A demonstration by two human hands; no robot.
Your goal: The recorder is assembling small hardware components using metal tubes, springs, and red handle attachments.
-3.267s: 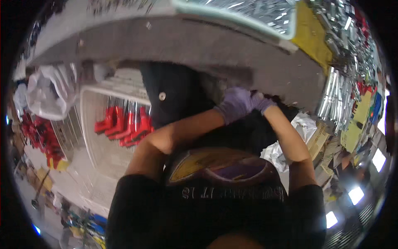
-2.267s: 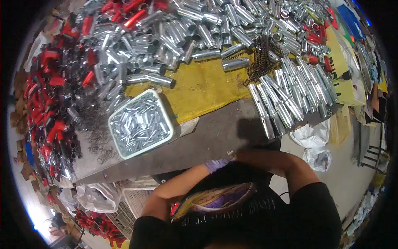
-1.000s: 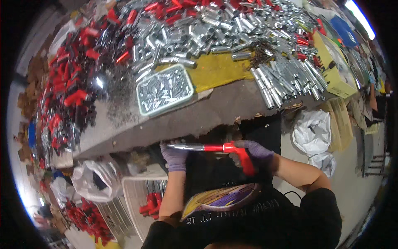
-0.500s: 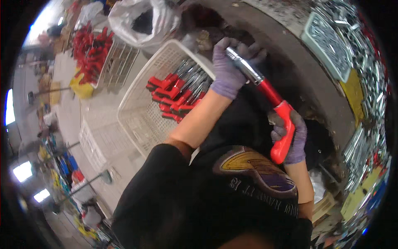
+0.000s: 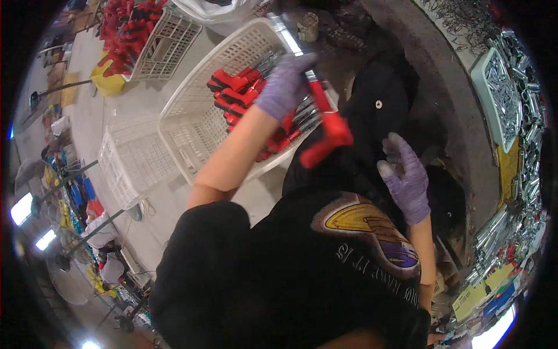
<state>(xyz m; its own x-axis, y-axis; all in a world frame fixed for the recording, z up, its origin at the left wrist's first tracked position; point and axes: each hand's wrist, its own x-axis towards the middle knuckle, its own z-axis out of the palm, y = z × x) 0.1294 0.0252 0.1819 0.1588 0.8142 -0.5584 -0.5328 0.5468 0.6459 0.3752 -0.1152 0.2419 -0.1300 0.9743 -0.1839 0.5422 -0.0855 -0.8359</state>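
My left hand [image 5: 285,87], in a purple glove, is wrapped round the metal shaft of a tool [image 5: 334,132] with a red, bent pistol-like handle and a shiny chrome tube. It holds the tool slantwise over the right side of a white plastic basket [image 5: 174,125], chrome end up and away, handle toward my lap. Inside the basket lie several similar red-handled tools [image 5: 232,99], partly hidden behind my left hand and forearm. My right hand [image 5: 410,183], also gloved, is off the tool, above my right thigh, its fingers apart and holding nothing.
Red tools fill a second basket [image 5: 165,49] at the far left. A white sack [image 5: 218,14] stands behind the near basket, and an upturned-looking white crate [image 5: 136,157] sits left. On the right, a pale tray [image 5: 494,99] of metal parts adjoins heaped chrome pieces [image 5: 529,157].
My left hand has carried the tool left, over the basket. My right hand has let go of the red handle and opened. The view has shifted slightly.
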